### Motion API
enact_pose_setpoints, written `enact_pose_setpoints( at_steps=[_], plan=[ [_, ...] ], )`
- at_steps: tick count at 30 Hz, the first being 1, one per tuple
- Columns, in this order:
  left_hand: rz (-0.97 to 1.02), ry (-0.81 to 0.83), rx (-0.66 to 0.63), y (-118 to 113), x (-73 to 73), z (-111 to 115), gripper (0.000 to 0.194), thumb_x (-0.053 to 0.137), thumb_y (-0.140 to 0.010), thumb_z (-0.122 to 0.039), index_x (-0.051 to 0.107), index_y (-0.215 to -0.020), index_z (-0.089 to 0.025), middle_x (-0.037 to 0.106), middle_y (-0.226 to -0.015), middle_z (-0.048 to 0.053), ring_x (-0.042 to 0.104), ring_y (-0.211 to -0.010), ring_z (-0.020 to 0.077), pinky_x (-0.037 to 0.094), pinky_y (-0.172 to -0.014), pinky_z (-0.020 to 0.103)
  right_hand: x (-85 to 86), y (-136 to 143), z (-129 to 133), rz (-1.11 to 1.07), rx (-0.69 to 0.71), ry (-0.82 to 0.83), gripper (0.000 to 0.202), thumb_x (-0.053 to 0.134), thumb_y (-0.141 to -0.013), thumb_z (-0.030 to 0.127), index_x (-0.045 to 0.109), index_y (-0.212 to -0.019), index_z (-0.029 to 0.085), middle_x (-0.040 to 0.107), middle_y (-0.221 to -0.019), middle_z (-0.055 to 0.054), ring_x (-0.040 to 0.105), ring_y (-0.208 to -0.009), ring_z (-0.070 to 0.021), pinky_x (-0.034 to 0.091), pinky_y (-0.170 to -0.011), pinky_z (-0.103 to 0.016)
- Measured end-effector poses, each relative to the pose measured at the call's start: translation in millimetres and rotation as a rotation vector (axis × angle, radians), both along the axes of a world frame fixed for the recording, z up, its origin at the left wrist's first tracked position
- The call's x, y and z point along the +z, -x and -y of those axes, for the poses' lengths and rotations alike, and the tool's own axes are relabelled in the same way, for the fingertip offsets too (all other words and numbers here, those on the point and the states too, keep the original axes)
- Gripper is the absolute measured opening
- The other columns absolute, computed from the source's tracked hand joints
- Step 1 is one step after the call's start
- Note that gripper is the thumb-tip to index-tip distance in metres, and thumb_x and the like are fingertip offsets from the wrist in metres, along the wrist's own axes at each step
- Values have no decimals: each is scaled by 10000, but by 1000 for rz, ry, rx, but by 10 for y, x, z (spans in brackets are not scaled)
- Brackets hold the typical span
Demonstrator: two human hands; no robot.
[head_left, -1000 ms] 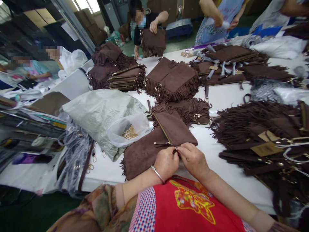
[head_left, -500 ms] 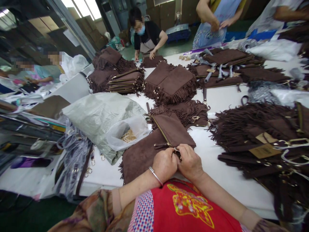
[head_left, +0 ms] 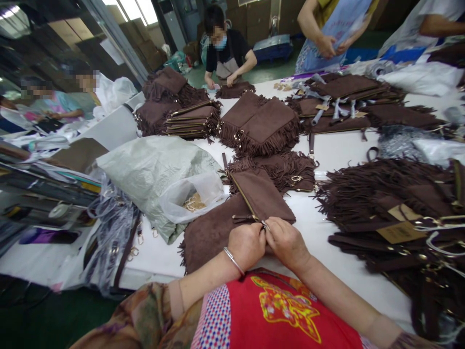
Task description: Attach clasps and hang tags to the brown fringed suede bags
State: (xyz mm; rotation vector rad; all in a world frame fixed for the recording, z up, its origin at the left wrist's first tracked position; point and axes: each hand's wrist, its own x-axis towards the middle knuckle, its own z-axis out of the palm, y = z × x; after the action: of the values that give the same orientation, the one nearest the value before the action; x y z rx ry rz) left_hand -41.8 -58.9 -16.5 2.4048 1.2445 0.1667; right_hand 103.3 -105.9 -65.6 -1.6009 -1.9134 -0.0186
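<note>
A brown suede-like bag with a gold zip lies slanted in front of me, its leather zip pull hanging out to the left. At the bag's near corner, my left hand is closed in a pinch on a small dark piece with a bit of metal. My right hand pinches the same spot from the right, fingertips against the left ones. The fingers cover most of that small piece, so its exact form is hidden. Underneath lies another brown bag, with fringe along its left edge.
A clear plastic bag with tags and strings stands to the left, before a greyish sack. Wrapped straps lie further left. Fringed bags heap up at right; more stacks lie ahead. A masked co-worker stands across the table.
The view has shifted slightly. My fingertips have moved a little at the bag's corner, both hands still pinching there. Across the table, co-workers' hands have changed position.
</note>
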Motion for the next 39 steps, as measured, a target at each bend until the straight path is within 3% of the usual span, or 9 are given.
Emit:
enact_pose_setpoints(
  at_steps=[9,13,17,20,23,25,29,33,39],
  plan=[
    [-66,-104,-54,-68,-17,-26,326,363,-961,-306,648,-876,-174,711,-783,100,668,-685,224,421,-584,283,53,-75,-71,-131,92,42,205,444,-904,113,629,-991,125,679,-917,-128,641,-893,-237,552,-825,-394],
    [-21,-116,-47,-65,-8,-65,269,426,-911,-255,645,-786,-164,689,-714,78,628,-625,183,373,-552,260,73,-89,-28,-188,94,38,233,463,-908,127,624,-1076,142,683,-1013,-132,636,-975,-231,531,-890,-378],
    [192,59,100,44,92,-114,213,511,-826,-198,623,-649,-159,611,-586,19,526,-537,116,343,-536,228,163,-244,120,-95,56,193,320,501,-919,196,593,-1214,114,693,-1029,-144,648,-927,-254,521,-835,-389],
    [390,245,180,176,204,-126,204,534,-812,-200,632,-641,-152,561,-565,-4,483,-538,100,359,-543,213,243,-376,258,-60,58,352,240,498,-928,256,699,-1030,176,710,-845,-96,643,-800,-254,490,-782,-410],
    [613,359,169,291,272,-109,204,587,-799,-233,631,-622,-142,638,-758,50,556,-697,126,431,-662,230,286,-375,372,-382,12,490,231,541,-898,308,713,-1022,217,722,-892,-70,649,-830,-232,489,-782,-371],
    [735,562,158,335,268,-77,190,587,-813,-263,646,-684,-136,674,-854,79,568,-675,119,447,-644,234,283,-274,429,-727,-50,613,287,577,-860,343,689,-1096,223,722,-878,-49,651,-749,-196,500,-674,-312],
    [834,975,287,326,150,35,186,544,-839,-331,578,-791,-155,641,-631,24,491,-444,88,388,-448,199,227,40,486,-1240,-92,804,324,627,-768,380,700,-1020,189,686,-724,-13,570,-538,-142,446,-512,-266],
    [666,968,517,267,4,148,151,550,-821,-332,520,-793,-187,452,-437,-83,377,-319,70,286,-341,167,161,250,458,-1331,-175,798,229,622,-685,338,715,-813,172,660,-646,0,548,-527,-134,432,-521,-262],
    [375,907,584,215,-10,211,132,538,-808,-285,567,-749,-170,414,-393,-81,355,-285,73,245,-297,170,163,305,383,-1314,-372,749,298,603,-616,359,731,-797,159,676,-660,-15,552,-537,-151,443,-525,-278]
  ],
)
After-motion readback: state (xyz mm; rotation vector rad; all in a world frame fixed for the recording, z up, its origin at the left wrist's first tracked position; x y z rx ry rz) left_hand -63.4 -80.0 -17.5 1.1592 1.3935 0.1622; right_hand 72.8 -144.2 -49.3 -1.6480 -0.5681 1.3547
